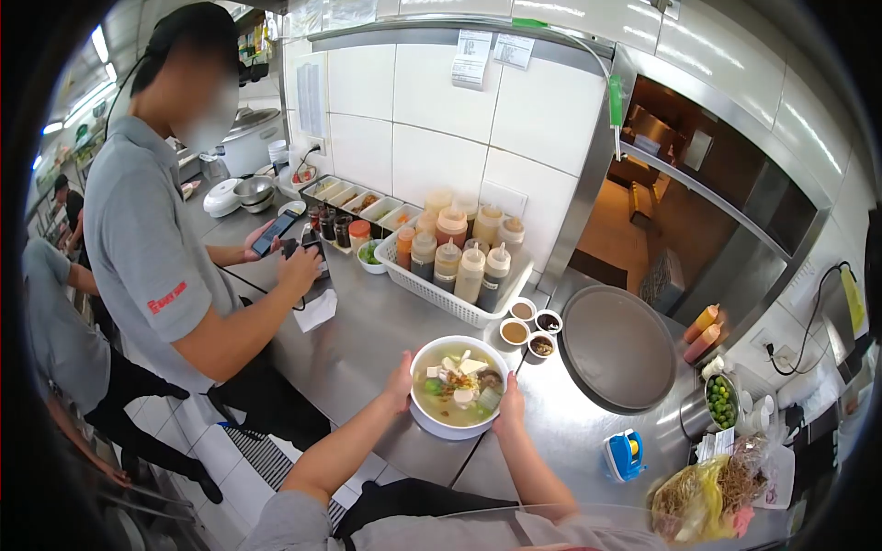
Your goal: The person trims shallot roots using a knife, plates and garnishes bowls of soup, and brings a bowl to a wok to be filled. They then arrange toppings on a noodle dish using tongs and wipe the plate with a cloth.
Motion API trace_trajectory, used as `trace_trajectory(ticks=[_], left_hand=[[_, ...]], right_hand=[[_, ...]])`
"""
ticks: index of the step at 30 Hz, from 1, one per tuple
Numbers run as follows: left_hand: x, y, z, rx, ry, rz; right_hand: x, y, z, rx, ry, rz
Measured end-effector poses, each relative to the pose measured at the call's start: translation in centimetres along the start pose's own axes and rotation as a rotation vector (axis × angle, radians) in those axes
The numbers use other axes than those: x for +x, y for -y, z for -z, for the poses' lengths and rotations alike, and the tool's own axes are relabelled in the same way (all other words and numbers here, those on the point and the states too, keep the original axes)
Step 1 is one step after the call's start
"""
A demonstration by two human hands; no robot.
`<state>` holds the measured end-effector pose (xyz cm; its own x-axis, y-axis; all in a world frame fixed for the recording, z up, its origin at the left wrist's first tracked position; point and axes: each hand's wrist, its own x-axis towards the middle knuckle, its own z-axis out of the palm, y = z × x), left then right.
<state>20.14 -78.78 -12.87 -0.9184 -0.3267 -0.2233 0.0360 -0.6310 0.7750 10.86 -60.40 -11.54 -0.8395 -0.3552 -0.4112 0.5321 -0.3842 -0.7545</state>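
Observation:
A white bowl (420,413) of soup with tofu, greens and other pieces is held between my two hands over the steel counter (367,317). My left hand (400,383) grips its left side, and my right hand (510,404) grips its right side. Just beyond the bowl, toward the right, stand several small sauce cups (514,332). A large round grey tray (617,347) lies to the right of the cups. Behind the bowl is a white basket (432,286) full of squeeze bottles (469,274).
At the left a co-worker (165,239) holds a phone (274,233) and a dark device. A paper (317,310) lies near them. A blue tape dispenser (625,456), a bag (689,500) and a pot of green limes (722,401) stand at the right.

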Motion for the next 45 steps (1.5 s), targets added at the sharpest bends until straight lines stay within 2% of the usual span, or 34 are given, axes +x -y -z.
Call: trace_trajectory(ticks=[6,12,16,22,24,26,29,39,44,45], left_hand=[[-2.8,1.6,-5.7,-0.034,-0.098,0.037],[-3.4,3.3,-13.6,-0.067,0.012,0.092],[-0.1,5.9,-18.4,-0.061,0.061,0.066],[4.9,8.1,-27.5,-0.033,0.110,0.065],[9.3,10.7,-28.1,-0.038,0.188,0.019],[11.5,11.5,-30.0,-0.036,0.208,0.004],[15.0,12.9,-31.2,0.026,0.265,-0.016],[21.7,17.1,-31.5,0.179,0.180,0.000],[22.4,17.4,-31.0,0.227,0.158,0.061],[22.2,17.2,-30.7,0.222,0.156,0.061]], right_hand=[[-0.8,2.8,4.0,-0.022,-0.028,0.004],[-1.8,8.9,9.7,0.016,-0.063,-0.006],[-2.3,14.8,12.5,-0.063,-0.106,0.202],[0.5,22.4,17.4,-0.160,-0.203,0.320],[1.1,23.8,18.3,-0.171,-0.248,0.365],[3.2,25.9,19.7,-0.067,-0.165,0.314],[7.2,26.9,22.2,-0.041,-0.127,0.355],[15.6,27.1,26.7,-0.056,-0.130,0.287],[15.8,27.1,27.1,-0.095,-0.149,0.217],[15.3,27.6,26.8,-0.120,-0.194,0.150]])
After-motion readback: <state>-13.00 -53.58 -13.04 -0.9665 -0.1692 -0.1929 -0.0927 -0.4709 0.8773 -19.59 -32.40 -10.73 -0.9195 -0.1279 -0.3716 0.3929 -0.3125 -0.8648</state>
